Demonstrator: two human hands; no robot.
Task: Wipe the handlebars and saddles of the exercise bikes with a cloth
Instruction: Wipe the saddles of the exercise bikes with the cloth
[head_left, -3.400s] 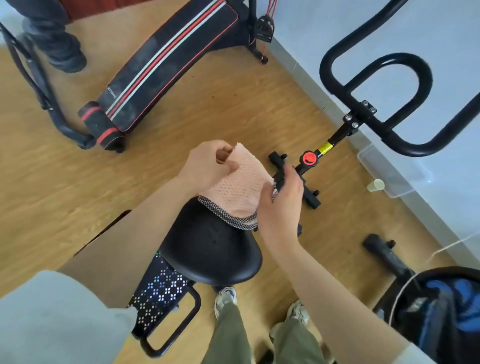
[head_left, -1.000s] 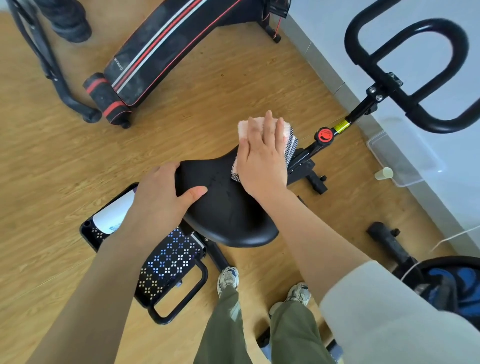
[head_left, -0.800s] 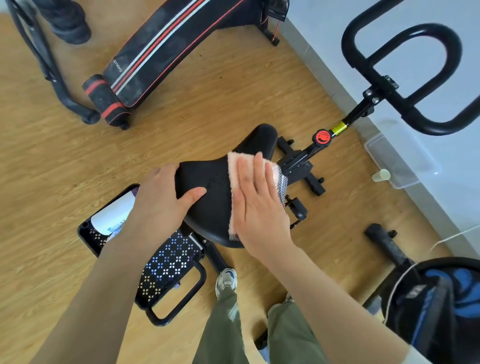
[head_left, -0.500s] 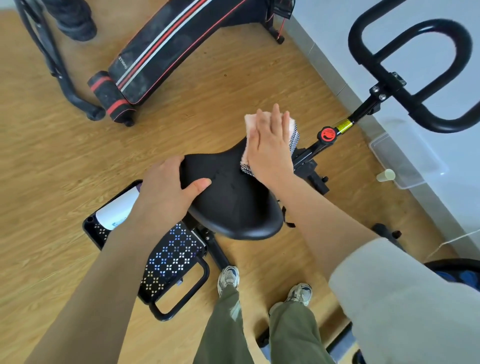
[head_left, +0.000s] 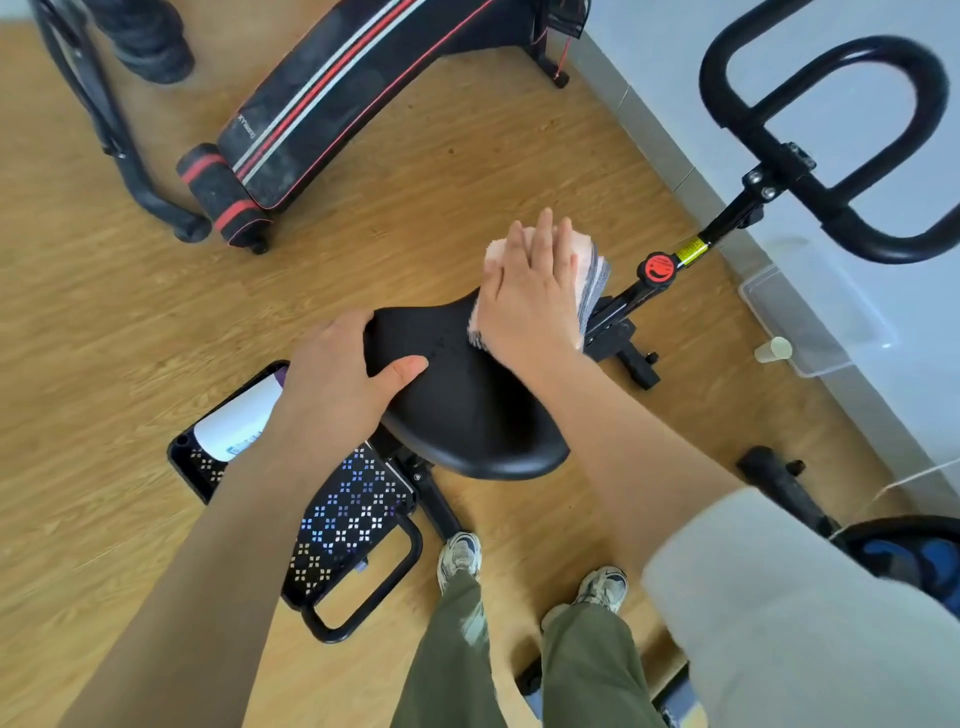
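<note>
The black saddle (head_left: 467, 410) of an exercise bike fills the middle of the head view. My left hand (head_left: 343, 379) grips the saddle's left edge, thumb on top. My right hand (head_left: 530, 296) lies flat, fingers spread, pressing a pink cloth (head_left: 589, 260) with a grey checked edge onto the saddle's narrow front end. The bike's black handlebars (head_left: 841, 140) loop at the upper right, above a stem with a red knob (head_left: 658, 268).
A black sit-up bench (head_left: 337, 98) with red and white stripes lies on the wooden floor at the top. A clear plastic box (head_left: 810, 322) and a small cup (head_left: 774, 349) sit by the wall at right. A patterned black step (head_left: 343, 514) is below the saddle, and my shoes (head_left: 460, 558) stand near it. Another person's shoe (head_left: 150, 47) is at top left.
My right hand has swept the cloth back along the saddle and then forward again to its narrow front end. My left hand has kept its hold on the saddle's left edge.
</note>
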